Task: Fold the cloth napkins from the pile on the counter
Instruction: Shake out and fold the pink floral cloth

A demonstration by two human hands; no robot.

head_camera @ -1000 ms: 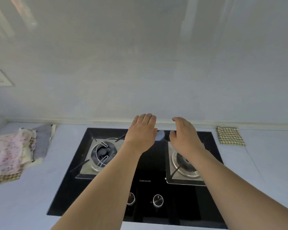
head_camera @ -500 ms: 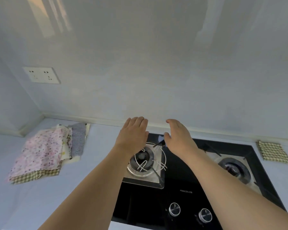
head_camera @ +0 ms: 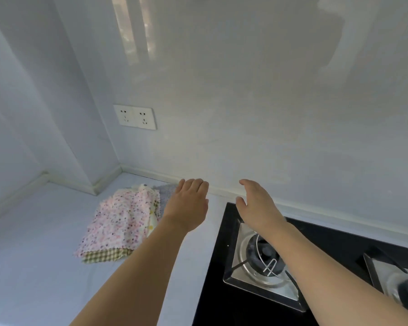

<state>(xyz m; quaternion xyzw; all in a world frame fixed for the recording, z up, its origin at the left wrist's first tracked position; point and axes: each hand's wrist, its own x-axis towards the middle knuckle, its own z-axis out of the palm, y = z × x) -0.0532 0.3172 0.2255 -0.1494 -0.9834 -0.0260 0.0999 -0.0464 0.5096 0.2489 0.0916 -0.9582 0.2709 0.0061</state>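
Behind both outstretched hands rises a pale glossy wall (head_camera: 257, 114), and beneath them runs the light counter (head_camera: 33, 267), the two largest surfaces in view. Under the right forearm sits a black glass hob (head_camera: 222, 278); its near burner (head_camera: 262, 257), in a square steel tray, lies partly hidden by that forearm, and a second burner (head_camera: 405, 285) shows at the frame's right edge. Neither burner carries a pot or pan.

Just left of the left hand lies the pile of napkins (head_camera: 120, 222), flat on the counter near the corner where the walls meet. Its long axis runs from the near-left toward the far-right, angled toward the back wall. A pink floral napkin (head_camera: 118, 220) lies on top, a green checked napkin (head_camera: 104, 256) sticks out at the near end, a grey one (head_camera: 165, 191) shows at the far end by the fingertips, and a pale yellowish layer peeks out along the right side.

The left hand (head_camera: 187, 203) is palm down, fingers straight and close together, holding nothing; it hangs beside the pile's far right edge, and whether it touches the cloth cannot be told. The right hand (head_camera: 257, 205) is likewise spread flat and empty, thumb apart from the fingers, over the hob's far left corner, well clear of the napkins.

Above the pile and left of the left hand, a white double socket (head_camera: 134, 116) is set in the wall.
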